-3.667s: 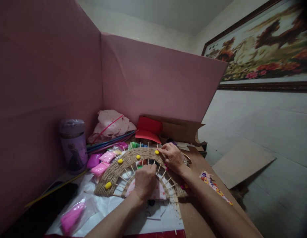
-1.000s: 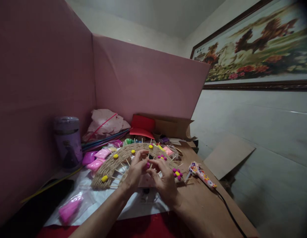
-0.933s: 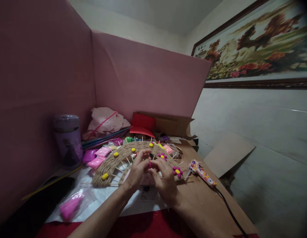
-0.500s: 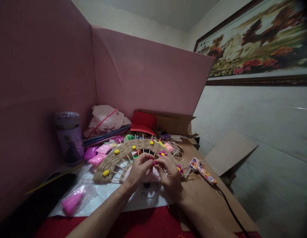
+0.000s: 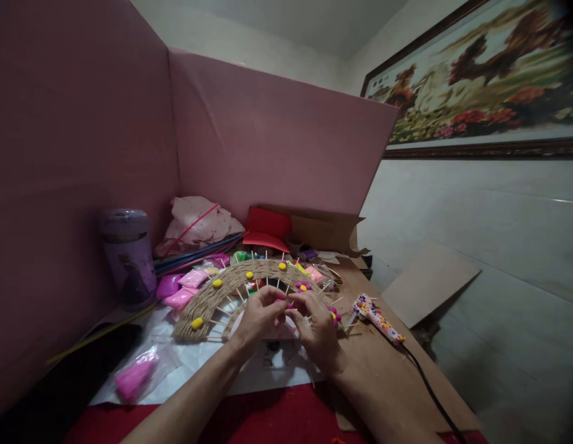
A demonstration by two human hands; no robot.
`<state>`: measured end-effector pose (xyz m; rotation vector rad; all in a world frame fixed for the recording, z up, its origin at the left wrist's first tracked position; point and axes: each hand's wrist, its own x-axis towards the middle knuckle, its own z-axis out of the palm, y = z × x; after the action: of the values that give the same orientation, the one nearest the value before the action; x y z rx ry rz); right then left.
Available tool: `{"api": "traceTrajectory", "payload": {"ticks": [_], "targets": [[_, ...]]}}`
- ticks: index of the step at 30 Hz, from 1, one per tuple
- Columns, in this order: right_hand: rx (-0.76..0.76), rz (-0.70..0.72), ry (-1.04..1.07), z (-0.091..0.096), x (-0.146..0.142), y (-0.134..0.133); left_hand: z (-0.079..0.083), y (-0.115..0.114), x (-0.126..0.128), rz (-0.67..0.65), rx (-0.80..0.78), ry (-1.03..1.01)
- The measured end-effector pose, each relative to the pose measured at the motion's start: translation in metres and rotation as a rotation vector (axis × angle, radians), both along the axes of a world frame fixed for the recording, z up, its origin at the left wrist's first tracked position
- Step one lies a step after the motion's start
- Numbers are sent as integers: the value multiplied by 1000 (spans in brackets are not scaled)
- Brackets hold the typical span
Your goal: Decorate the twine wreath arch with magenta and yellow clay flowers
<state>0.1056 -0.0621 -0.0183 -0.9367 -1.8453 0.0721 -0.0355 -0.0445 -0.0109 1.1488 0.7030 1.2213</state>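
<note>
Clay (image 5: 284,303), a small magenta piece, sits where our two hands meet, before the inner curve of the woven twine arch (image 5: 207,305). Fingers of our left hand (image 5: 261,313) pinch it from one side, and those of our right hand (image 5: 316,327) seem to close on it from the other (our fingertips cover most of its shape). We appear to be forming it, so light, even pressure should serve us best; squeezing hard could flatten it or leave prints. Turning it a little between presses ought to even out every side. Resting our wrists would likely steady the pinch, but the right one is best clear of the flower (image 5: 335,316) and the glue gun (image 5: 376,317), which lies on the table (image 5: 392,370) beyond the arch's right end.
</note>
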Motion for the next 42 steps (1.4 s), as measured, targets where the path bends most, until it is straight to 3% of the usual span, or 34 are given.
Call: {"api": "traceTrajectory", "payload": {"ticks": [14, 25, 29, 35, 42], "targets": [[-18, 36, -105, 1, 2, -1, 5, -1, -1, 15, -67, -54], [-84, 31, 54, 0, 4, 1, 2, -1, -1, 14, -105, -176], [-73, 67, 19, 1, 2, 0, -1, 2, -2, -26, -71, -140], [-33, 64, 15, -1, 3, 1, 0, 2, -2, -32, -147, -178], [-43, 62, -33, -1, 2, 1, -3, 4, -2, 0, -67, -167]]}}
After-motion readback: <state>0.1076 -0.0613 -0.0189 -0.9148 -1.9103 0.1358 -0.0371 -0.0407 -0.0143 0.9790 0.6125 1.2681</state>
